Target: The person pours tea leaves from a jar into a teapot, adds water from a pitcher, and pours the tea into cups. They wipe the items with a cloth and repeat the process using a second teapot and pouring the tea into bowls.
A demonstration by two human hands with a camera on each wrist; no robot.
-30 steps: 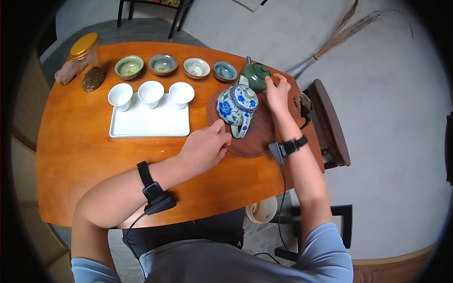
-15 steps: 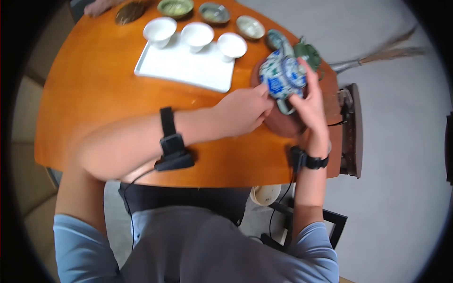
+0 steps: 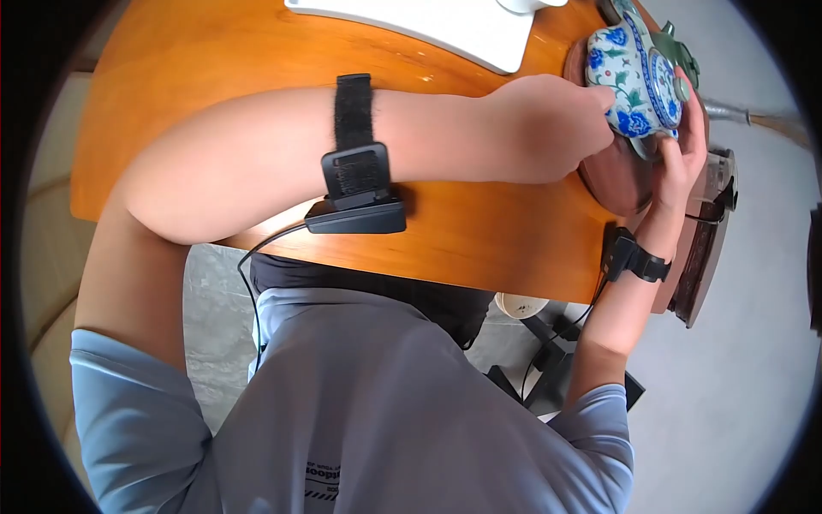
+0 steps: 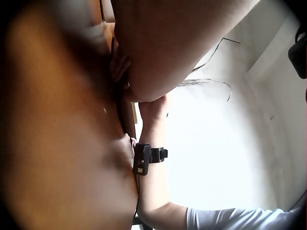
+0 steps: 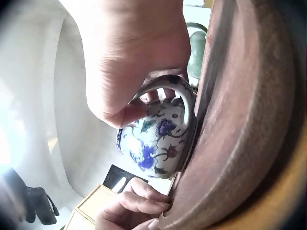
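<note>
A white teapot with blue flowers is on a round dark wooden board at the table's right side. Around its lid and handle my right hand takes hold, fingers by the lid knob and thumb near the handle. The right wrist view shows the teapot's looped handle under that hand. Close against the teapot's near side is my left hand. Its curled fingers appear at the board's edge in the right wrist view, with nothing visible inside them. The left wrist view is mostly dark and blurred.
Just behind the patterned teapot stands a green teapot. A white tray lies at the top edge of the head view, with part of a white cup above it. A bucket is below the table edge.
My right hand has come from the green teapot to the patterned one. The left hand stays curled beside it. The head view has tilted down and left.
</note>
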